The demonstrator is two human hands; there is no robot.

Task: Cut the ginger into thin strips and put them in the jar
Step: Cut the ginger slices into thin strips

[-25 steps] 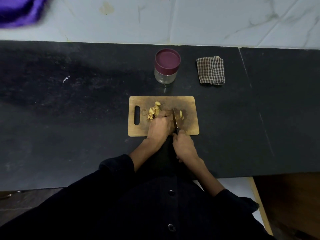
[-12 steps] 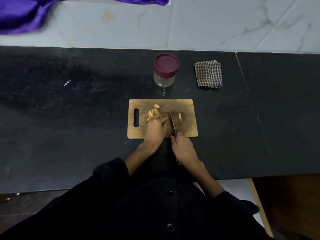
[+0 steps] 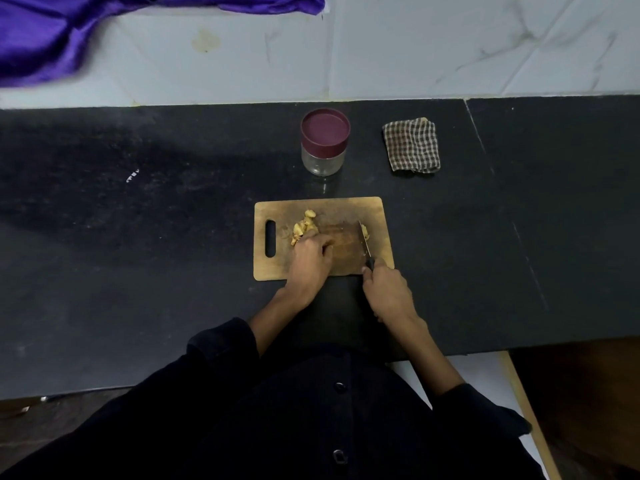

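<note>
Fingers (image 3: 320,241) on ginger (image 3: 304,226), knife (image 3: 364,241) alongside

left hand (image 3: 309,259) hides part of ginger (image 3: 304,226) | knife (image 3: 364,241) handle inside right hand (image 3: 388,292)

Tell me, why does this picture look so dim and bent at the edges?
Head view: dim light, the black counter swallowing detail; its wide lens bows the counter's back edge; the purple cloth is smeared with blur; the ginger by the left hand is soft, its strips not separable; faint glare sits below the jar.
</note>
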